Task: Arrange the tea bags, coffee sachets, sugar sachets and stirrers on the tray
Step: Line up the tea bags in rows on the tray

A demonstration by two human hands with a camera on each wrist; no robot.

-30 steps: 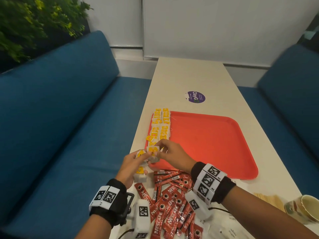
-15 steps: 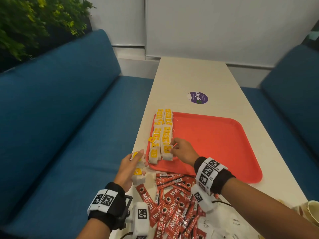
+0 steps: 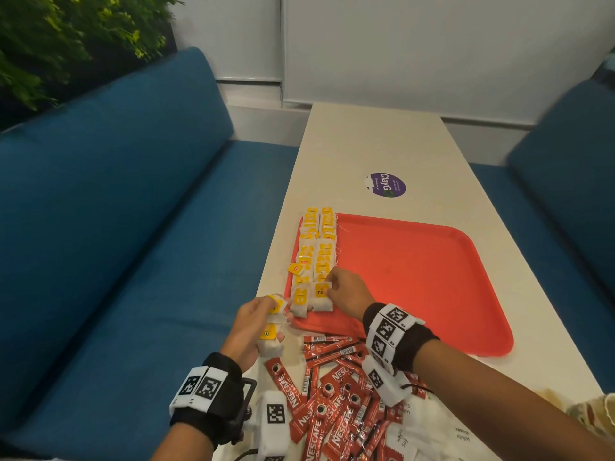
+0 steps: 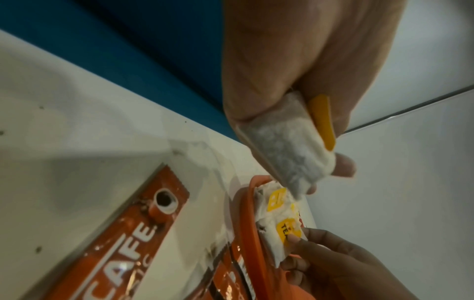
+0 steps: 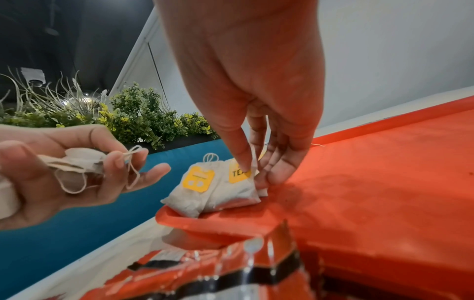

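A red tray (image 3: 416, 277) lies on the table, with two columns of yellow-tagged tea bags (image 3: 316, 247) along its left side. My right hand (image 3: 332, 291) pinches the nearest tea bag (image 5: 238, 188) of the right column, which lies flat on the tray by the near rim. My left hand (image 3: 273, 321) hovers just off the tray's near left corner. It holds a few more tea bags (image 4: 287, 146) with their strings dangling. Red coffee sachets (image 3: 332, 394) lie heaped on the table in front of the tray. White sugar sachets (image 3: 432, 434) lie beside them.
The table's left edge runs close beside the tea bag columns, with a blue bench (image 3: 133, 244) below. A purple sticker (image 3: 387, 184) sits beyond the tray. A cup (image 3: 595, 410) shows blurred at the right edge. Most of the tray floor is bare.
My right hand carried a tea bag from beside my left hand onto the tray and set it at the near end of the right column. The left hand barely moved.
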